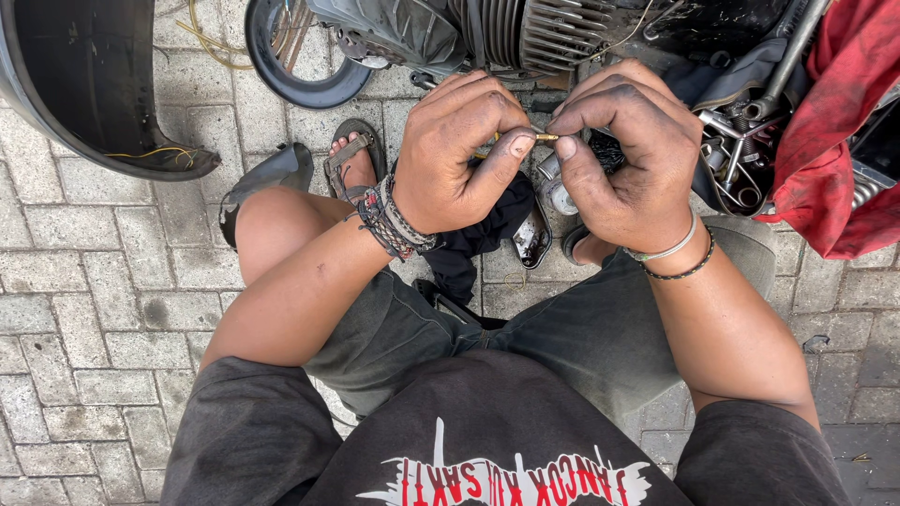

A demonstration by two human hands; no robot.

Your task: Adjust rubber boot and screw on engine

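Mostly hidden, small brass part [547,137], 2 hands pinching

Dark grey tee, red-and-white print on chest. Dark grey shorts. Left wrist [394,223]: stack of braided cord bracelets. Right wrist [677,255]: silver bangle plus black beaded band. Brown strap sandal [352,157]. Hands grease-smudged.

Single head-worn camera, looks steeply down over wearer's chest and knees. Close range: both grease-stained hands [544,150] fill upper centre of frame. Grey brick paving [94,281] across left side and bottom corners; finned metal motorcycle engine [553,28] cut off by top edge. No second view.
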